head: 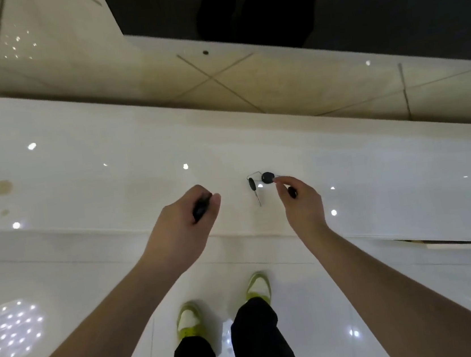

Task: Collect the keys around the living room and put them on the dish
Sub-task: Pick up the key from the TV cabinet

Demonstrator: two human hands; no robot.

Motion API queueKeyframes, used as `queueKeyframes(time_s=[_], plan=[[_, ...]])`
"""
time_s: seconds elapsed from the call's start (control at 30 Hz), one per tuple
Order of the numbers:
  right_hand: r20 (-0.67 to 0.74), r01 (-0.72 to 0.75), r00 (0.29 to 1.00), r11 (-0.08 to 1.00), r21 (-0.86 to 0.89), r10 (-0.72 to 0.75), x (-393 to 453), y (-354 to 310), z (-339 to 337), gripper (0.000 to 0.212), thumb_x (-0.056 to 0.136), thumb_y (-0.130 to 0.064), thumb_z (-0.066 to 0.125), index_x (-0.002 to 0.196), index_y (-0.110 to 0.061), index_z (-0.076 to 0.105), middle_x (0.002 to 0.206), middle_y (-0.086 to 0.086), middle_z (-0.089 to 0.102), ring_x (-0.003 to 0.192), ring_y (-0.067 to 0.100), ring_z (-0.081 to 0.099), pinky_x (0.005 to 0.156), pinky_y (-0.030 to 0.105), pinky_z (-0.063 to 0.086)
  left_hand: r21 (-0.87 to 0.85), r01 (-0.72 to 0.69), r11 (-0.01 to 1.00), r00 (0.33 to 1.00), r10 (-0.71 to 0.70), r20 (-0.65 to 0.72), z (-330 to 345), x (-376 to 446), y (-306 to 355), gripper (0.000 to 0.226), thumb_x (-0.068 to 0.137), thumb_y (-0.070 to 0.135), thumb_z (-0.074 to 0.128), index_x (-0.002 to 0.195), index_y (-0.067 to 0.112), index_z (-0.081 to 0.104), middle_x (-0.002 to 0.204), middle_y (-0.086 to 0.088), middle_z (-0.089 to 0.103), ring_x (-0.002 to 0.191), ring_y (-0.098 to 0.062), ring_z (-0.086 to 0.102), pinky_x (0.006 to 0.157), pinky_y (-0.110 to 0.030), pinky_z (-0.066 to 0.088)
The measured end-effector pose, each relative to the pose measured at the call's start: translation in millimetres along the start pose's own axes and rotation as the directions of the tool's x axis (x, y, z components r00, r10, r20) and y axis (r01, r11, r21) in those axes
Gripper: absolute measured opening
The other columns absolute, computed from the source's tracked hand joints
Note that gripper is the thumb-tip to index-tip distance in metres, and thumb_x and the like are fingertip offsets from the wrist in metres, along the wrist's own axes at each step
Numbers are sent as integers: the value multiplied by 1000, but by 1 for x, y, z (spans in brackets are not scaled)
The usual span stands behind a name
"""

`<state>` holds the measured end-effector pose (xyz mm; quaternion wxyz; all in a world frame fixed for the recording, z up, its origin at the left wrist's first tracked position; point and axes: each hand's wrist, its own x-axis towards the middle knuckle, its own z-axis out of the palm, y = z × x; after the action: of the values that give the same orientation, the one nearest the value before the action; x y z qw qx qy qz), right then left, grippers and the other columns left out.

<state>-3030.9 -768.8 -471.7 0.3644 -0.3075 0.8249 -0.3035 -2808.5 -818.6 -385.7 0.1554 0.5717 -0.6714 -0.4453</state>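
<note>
Here, the glossy white bench point(83, 155) stretches across in front of me, a long slab with ceiling lights mirrored in it, and beyond it lies beige tiled floor point(215, 74) under a dark area at the top. Below, my two bare forearms reach out over the bench edge, and between them I see my black trousers point(257, 339) and yellow-and-white shoes point(257, 285) on the shiny white floor. My left hand point(185, 223) is curled, its fingers point(203, 195) closed together around a dark object point(201, 209), which shows only as a blurred black shape between thumb and forefinger; I cannot tell exactly what it is. My right hand point(302, 202) hovers just beside the keys point(260, 182), thumb and forefinger pinched nearly together at the right end of the bunch, touching or almost touching it; I cannot tell which. Something small and dark also peeks out by that hand's far side. The keys lie on the bench, just beyond my fingertips and between my two hands, nearer the right one. A round black fob sits at the right, a thin wire ring loops to the left, and one black-headed key hangs from it with its long axis running toward me, blade tip pointing down at the bench edge.
</note>
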Motion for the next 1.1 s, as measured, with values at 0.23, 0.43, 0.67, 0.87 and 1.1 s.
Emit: queueKeyframes(time_s=[0.23,0.43,0.67,0.87,1.1], plan=[[64,84,996,956,-280,-69,59,23,35,23,98,-30,45,101,-29,68,93,-2,67,79,20,60,61,31,46,-5,43,999,999,-43,-1,43,33,-22,32,94,42,49,68,24,43,50,12,40,47,-9,36,44,-15,32],[93,101,993,912,-398,-69,78,33,56,28,99,-33,45,120,-26,62,119,0,52,76,18,54,69,29,42,-6,78,997,997,-78,-5,51,39,-35,30,92,43,48,72,21,49,51,13,41,48,-8,37,45,-14,33],[59,79,996,908,-412,-59,78,32,58,15,98,-25,49,97,-18,63,111,0,51,68,22,53,59,27,36,-5,65,998,998,-65,-15,48,33,-37,31,92,42,50,70,20,48,51,11,39,48,-9,35,46,-15,32],[46,204,978,873,-444,-204,61,33,44,16,98,-25,51,93,-20,65,102,-4,57,67,18,53,58,26,34,-3,101,995,995,-101,-3,37,21,-38,31,92,43,49,71,20,48,51,10,39,45,-9,35,41,-14,31],[88,431,894,794,-430,-439,19,19,22,14,96,-21,59,92,-12,69,103,-2,60,68,19,62,57,28,49,13,55,998,998,-54,-16,19,4,-34,31,93,42,50,71,19,47,50,10,37,44,-9,33,42,-14,32]])
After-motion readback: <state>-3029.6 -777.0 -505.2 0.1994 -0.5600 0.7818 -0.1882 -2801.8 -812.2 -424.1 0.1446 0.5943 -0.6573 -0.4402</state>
